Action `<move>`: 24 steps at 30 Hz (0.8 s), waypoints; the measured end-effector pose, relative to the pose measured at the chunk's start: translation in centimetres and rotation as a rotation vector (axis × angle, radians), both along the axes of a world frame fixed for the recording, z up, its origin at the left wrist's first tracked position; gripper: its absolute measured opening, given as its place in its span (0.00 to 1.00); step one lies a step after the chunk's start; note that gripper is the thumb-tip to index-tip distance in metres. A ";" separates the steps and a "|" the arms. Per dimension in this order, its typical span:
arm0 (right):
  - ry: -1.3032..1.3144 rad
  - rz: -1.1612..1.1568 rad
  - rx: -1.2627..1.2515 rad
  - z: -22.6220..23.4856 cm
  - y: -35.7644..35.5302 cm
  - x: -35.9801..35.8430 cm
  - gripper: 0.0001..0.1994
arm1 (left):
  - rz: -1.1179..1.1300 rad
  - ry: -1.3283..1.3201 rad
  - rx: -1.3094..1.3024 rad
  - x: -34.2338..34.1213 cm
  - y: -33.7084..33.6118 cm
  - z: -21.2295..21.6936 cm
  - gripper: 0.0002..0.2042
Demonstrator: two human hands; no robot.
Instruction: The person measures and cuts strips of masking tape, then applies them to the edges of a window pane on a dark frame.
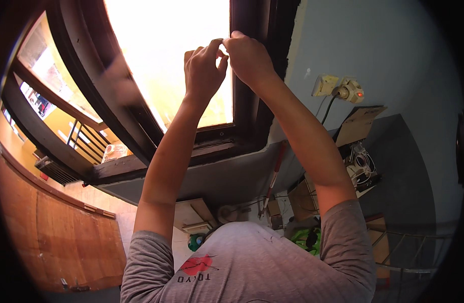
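Both of my arms reach up in front of a bright window pane [161, 30] set in a dark frame [249, 108]. My left hand [204, 73] is before the glass, its fingers bent and its index finger stretched toward the other hand. Beside it, at the pane's right edge, my right hand [248, 58] has its fingers curled closed. The fingertips of the two hands meet or nearly meet. Glare and the fingers themselves hide whatever small thing may be between them.
On the grey wall to the right are a socket [324, 86] and a plug adapter [351, 91] with a lit red switch and black cable. Below lie a bundle of white cable [362, 162] and a cardboard piece [358, 123]. A wooden door [50, 222] is at the left.
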State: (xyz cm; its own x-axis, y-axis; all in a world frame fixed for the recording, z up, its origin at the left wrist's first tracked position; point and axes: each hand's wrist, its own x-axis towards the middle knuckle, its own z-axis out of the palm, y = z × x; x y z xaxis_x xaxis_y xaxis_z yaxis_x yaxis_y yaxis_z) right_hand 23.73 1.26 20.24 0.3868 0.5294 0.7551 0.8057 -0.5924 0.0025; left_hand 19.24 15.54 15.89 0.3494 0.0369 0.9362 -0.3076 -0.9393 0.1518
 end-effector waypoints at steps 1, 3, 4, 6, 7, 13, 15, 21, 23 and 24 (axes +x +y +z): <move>-0.006 -0.003 -0.017 0.1 0.1 -0.2 0.10 | 0.011 -0.011 0.014 0.0 0.1 0.1 0.16; 0.130 0.030 0.075 -0.4 0.8 0.4 0.11 | -0.003 -0.013 0.010 0.1 0.3 0.0 0.16; 0.199 0.050 0.121 -0.6 0.9 0.6 0.11 | -0.007 -0.016 0.005 0.2 0.4 -0.1 0.16; 0.260 0.063 0.180 -0.8 1.0 0.7 0.12 | -0.016 -0.042 0.018 0.4 0.4 -0.2 0.17; 0.257 0.059 0.186 -1.0 0.9 0.7 0.12 | -0.020 -0.043 0.018 0.4 0.3 -0.2 0.17; -0.018 -0.025 0.045 -0.6 0.5 -0.5 0.09 | -0.034 -0.071 0.029 0.6 0.5 -0.3 0.19; -0.033 -0.044 0.054 -0.6 0.7 -0.5 0.08 | -0.042 -0.083 0.036 0.7 0.5 -0.3 0.20; -0.016 -0.062 0.060 0.2 0.4 -0.2 0.05 | -0.057 -0.069 0.030 0.8 1.0 -0.6 0.26; -0.006 -0.077 0.053 0.5 0.5 -0.1 0.05 | -0.048 -0.063 0.044 0.9 1.0 -0.5 0.26; -0.012 -0.073 0.056 0.6 0.7 0.0 0.06 | -0.049 -0.067 0.040 0.9 1.0 -0.5 0.26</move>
State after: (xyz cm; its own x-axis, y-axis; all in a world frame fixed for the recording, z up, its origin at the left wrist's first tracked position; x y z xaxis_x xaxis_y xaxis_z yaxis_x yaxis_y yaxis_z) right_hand 23.69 1.92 20.82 0.4138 0.4567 0.7875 0.7606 -0.6489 -0.0233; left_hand 20.17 16.49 15.38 0.2864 -0.0166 0.9580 -0.3620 -0.9276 0.0922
